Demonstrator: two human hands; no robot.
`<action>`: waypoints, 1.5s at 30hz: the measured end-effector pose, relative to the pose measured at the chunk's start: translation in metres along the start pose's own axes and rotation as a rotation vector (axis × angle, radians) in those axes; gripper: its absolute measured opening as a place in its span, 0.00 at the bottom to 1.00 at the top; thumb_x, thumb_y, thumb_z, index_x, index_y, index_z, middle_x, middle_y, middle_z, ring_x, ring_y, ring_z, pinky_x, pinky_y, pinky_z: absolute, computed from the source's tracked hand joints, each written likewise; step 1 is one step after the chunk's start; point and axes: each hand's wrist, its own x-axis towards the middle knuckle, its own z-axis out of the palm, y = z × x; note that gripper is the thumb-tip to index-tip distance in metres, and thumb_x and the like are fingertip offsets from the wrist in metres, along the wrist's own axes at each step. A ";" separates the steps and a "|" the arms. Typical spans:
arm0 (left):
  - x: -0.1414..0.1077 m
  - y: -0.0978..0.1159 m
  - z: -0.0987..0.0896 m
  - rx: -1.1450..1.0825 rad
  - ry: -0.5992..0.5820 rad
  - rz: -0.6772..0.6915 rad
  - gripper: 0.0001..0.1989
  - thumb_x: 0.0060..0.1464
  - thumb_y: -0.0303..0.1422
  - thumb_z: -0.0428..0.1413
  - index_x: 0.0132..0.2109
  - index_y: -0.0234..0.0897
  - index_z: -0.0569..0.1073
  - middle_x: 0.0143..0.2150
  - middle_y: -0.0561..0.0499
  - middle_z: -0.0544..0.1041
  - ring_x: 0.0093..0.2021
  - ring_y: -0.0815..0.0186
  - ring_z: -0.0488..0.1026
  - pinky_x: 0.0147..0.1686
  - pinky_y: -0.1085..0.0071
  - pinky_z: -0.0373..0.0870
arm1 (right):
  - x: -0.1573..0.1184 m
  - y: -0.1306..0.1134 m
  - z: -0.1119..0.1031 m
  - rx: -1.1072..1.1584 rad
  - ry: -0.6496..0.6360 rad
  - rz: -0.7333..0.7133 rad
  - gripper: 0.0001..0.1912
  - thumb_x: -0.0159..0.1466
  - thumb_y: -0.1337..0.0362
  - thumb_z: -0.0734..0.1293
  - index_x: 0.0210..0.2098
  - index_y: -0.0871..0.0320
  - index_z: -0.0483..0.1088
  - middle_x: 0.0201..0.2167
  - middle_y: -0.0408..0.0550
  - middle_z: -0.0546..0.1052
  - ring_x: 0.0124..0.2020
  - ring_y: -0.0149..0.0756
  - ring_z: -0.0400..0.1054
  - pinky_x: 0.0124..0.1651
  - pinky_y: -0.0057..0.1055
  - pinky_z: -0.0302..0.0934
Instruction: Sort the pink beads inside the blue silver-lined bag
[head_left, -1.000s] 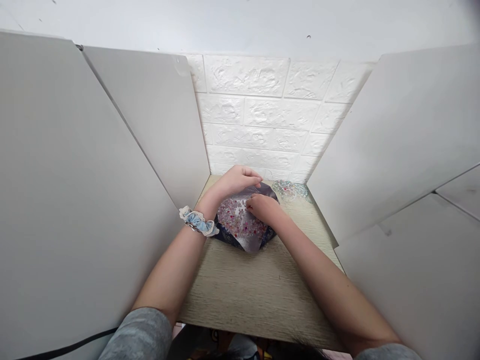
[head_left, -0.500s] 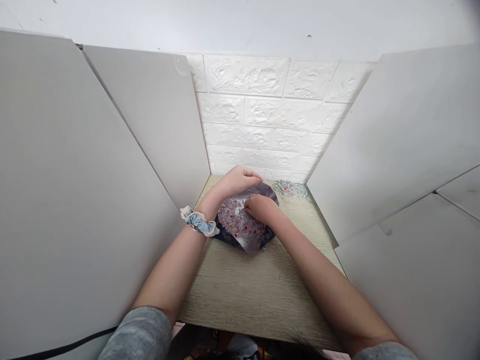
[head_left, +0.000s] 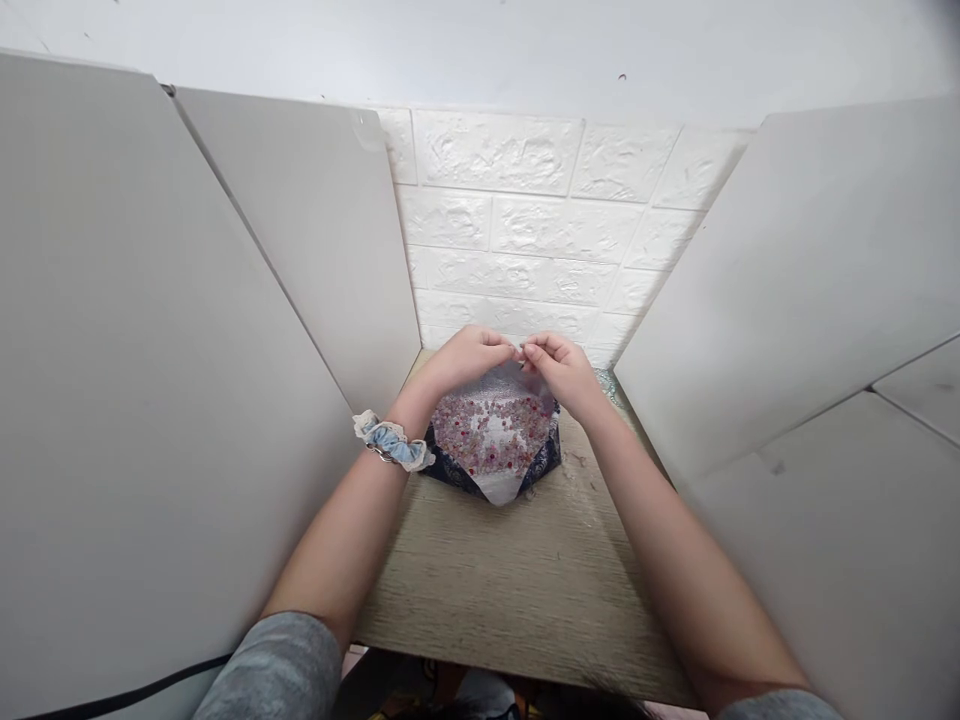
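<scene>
Many small pink, red and clear beads point(head_left: 487, 460) lie in a dark-edged, silvery-lined pouch or bag point(head_left: 501, 488) that is spread open on the table. Over its far edge my left hand point(head_left: 476, 357) is closed in a pinch, with a blue and white scrunchie point(head_left: 394, 441) around the wrist. My right hand point(head_left: 562, 372) meets it fingertip to fingertip, thumb and fingers pinched together. Whatever sits between the fingertips is too small to make out.
A wooden table point(head_left: 480, 570) carries the pouch. Pale panels stand on the left point(head_left: 300, 200) and right point(head_left: 810, 260), with a white brick-pattern wall point(head_left: 525, 220) behind. Part of a beaded bundle point(head_left: 606, 383) shows at the far right corner.
My right hand has risen out of the beads and moved away from me to meet my left fingertips. My left hand has barely shifted.
</scene>
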 end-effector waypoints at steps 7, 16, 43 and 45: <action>0.000 -0.002 0.000 0.007 -0.047 0.033 0.10 0.42 0.34 0.46 0.20 0.33 0.63 0.16 0.57 0.52 0.17 0.77 0.47 0.17 0.75 0.42 | 0.000 0.003 0.004 0.381 -0.017 0.101 0.12 0.46 0.60 0.68 0.29 0.59 0.67 0.25 0.41 0.72 0.30 0.27 0.66 0.40 0.29 0.61; -0.001 -0.002 -0.001 0.017 -0.060 0.057 0.11 0.42 0.33 0.46 0.18 0.34 0.61 0.16 0.57 0.50 0.17 0.77 0.45 0.17 0.75 0.41 | 0.000 0.006 0.006 0.415 -0.010 0.115 0.12 0.47 0.59 0.67 0.29 0.58 0.67 0.25 0.42 0.72 0.30 0.27 0.67 0.41 0.30 0.62; 0.000 -0.006 -0.001 0.096 -0.071 -0.018 0.14 0.42 0.36 0.47 0.24 0.30 0.72 0.14 0.57 0.51 0.16 0.77 0.44 0.15 0.76 0.40 | -0.001 0.010 0.004 -0.193 -0.061 -0.096 0.10 0.56 0.67 0.57 0.33 0.59 0.67 0.27 0.44 0.73 0.28 0.28 0.67 0.34 0.27 0.62; 0.001 -0.007 -0.001 0.106 -0.068 -0.021 0.15 0.42 0.36 0.47 0.25 0.29 0.73 0.14 0.57 0.53 0.16 0.77 0.45 0.15 0.76 0.42 | -0.002 0.009 0.004 -0.242 -0.057 -0.105 0.10 0.57 0.67 0.56 0.34 0.59 0.68 0.28 0.44 0.73 0.28 0.28 0.67 0.34 0.27 0.61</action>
